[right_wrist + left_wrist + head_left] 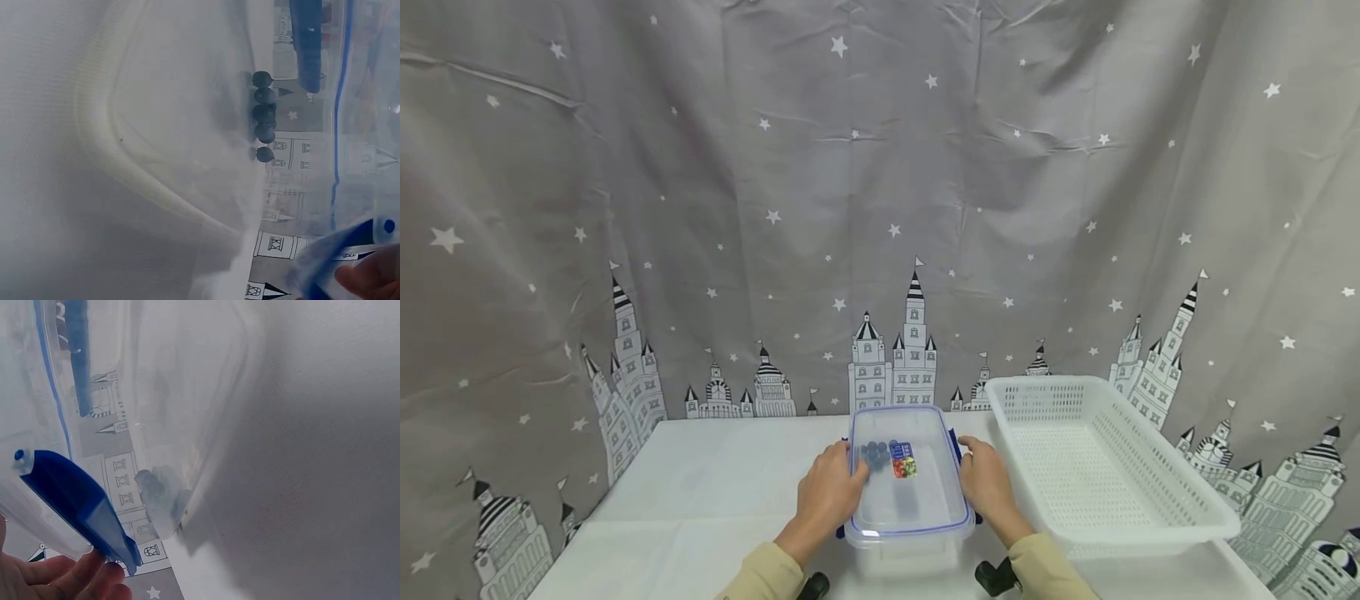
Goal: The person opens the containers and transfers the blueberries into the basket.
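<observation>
A clear plastic food container [910, 557] stands on the white table, topped by a clear lid [925, 508] with a blue seal line and a coloured label. Several dark round berries [264, 114], like blueberries, show through its wall. My left hand [829, 493] grips the lid's left edge, thumb on top, fingertips by a tilted blue latch [75, 500]. On the opposite side my right hand [988, 482] holds the lid's edge, a fingertip against another blue latch [334, 256]. Whether the lid sits fully down on the container I cannot tell.
To the right of the container stands a white perforated plastic basket [1142, 537], close to my right hand. The white table [700, 475] reaches back to a grey curtain [895, 183] printed with stars and castles.
</observation>
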Tool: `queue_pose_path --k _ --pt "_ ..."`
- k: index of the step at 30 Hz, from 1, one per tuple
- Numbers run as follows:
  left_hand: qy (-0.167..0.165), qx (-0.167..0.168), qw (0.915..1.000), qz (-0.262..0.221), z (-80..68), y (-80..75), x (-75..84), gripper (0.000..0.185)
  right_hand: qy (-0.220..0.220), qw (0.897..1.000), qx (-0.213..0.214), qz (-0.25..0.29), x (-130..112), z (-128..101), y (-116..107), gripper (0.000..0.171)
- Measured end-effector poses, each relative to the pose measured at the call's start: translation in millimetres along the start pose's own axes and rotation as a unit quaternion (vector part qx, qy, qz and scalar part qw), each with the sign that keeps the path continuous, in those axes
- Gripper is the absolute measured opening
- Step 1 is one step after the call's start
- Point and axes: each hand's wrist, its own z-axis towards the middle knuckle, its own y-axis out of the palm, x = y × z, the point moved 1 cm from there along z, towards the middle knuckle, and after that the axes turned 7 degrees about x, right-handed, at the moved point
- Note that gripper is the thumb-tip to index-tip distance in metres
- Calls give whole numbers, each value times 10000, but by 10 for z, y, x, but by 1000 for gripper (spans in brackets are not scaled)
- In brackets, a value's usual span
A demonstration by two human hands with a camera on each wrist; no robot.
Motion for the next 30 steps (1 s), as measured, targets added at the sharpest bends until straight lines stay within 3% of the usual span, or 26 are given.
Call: queue_pose_path --k 5,14,22,30 --pt "-55 9 10000 -34 10 -16 -3 50 -20 9997 76 216 -15 16 16 27" --pt "-102 -116 9996 250 28 -57 13 49 242 9988 -76 424 -12 32 18 26" --pt "-384 -302 9987 142 13 -40 -3 43 495 9963 -523 460 -20 30 29 44" --pt "-299 -269 9989 -246 -1 -29 -32 37 563 9964 -581 247 -54 26 55 49"
